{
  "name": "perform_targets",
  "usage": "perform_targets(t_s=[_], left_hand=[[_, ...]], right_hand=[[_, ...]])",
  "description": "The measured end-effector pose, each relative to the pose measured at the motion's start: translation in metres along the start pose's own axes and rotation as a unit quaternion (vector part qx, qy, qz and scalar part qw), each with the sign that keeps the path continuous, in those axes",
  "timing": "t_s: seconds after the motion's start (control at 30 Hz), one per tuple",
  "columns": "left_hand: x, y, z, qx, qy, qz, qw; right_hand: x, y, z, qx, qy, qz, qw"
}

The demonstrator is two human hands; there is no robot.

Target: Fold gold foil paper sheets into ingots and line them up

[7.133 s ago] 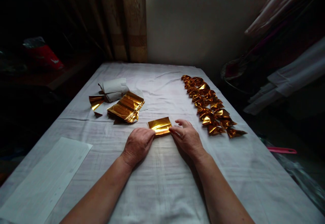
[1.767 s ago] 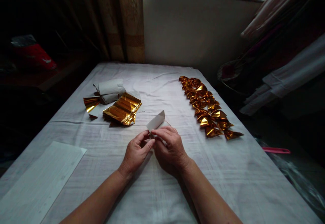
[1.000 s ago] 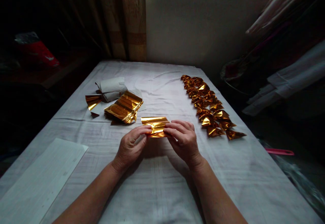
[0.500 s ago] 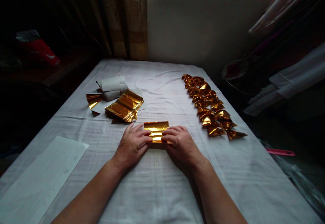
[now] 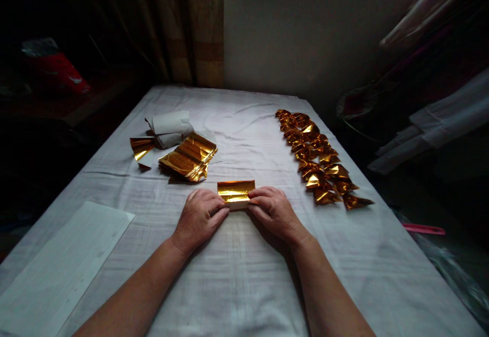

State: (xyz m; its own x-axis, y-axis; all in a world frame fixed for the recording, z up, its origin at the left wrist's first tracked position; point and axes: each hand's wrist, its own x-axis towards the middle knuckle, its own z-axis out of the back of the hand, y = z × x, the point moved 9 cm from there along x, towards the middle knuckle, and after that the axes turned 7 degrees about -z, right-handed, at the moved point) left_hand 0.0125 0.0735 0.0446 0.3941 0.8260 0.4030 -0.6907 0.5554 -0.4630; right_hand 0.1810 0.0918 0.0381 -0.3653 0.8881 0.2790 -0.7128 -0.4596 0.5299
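Note:
A small sheet of gold foil paper [image 5: 236, 190] lies between my hands at the middle of the table, its near edge turned up so that a pale back side shows. My left hand [image 5: 201, 215] pinches its left end between thumb and fingers. At the right end, my right hand [image 5: 274, 212] grips the same edge with fingers closed. Just beyond my left hand rests a stack of creased gold foil sheets [image 5: 189, 157]. Two rows of folded gold foil pieces [image 5: 313, 158] run along the table's right side.
White cloth covers the table [image 5: 214, 286]. A white paper sheet [image 5: 64, 265] lies at the left front. Behind the stack are a pale wrapper [image 5: 170, 124] and a loose gold scrap [image 5: 141, 147]. Off the right edge is a pink handle [image 5: 424, 229]; a red bag [image 5: 57, 72] stands far left.
The near edge of the foil sheet has been lifted and turned away from me, showing its pale back. My fingers have closed in along that edge. The view has shifted slightly.

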Motion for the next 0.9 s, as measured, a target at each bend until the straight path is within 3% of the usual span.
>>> perform_targets(t_s=[0.43,0.67,0.8,0.9], left_hand=[[-0.002,0.005,-0.002,0.071,-0.024,0.040,0.996],[-0.001,-0.011,-0.003,0.104,-0.030,-0.023,0.994],[-0.001,-0.035,-0.016,0.108,0.019,-0.088,0.990],[-0.005,-0.042,-0.028,0.089,0.067,-0.096,0.989]], right_hand=[[0.003,-0.007,-0.002,-0.024,-0.051,-0.089,0.994],[0.003,-0.006,-0.004,-0.047,-0.063,-0.100,0.992],[0.003,-0.005,-0.004,-0.055,-0.058,-0.108,0.991],[0.002,-0.006,-0.003,-0.052,-0.064,-0.114,0.990]])
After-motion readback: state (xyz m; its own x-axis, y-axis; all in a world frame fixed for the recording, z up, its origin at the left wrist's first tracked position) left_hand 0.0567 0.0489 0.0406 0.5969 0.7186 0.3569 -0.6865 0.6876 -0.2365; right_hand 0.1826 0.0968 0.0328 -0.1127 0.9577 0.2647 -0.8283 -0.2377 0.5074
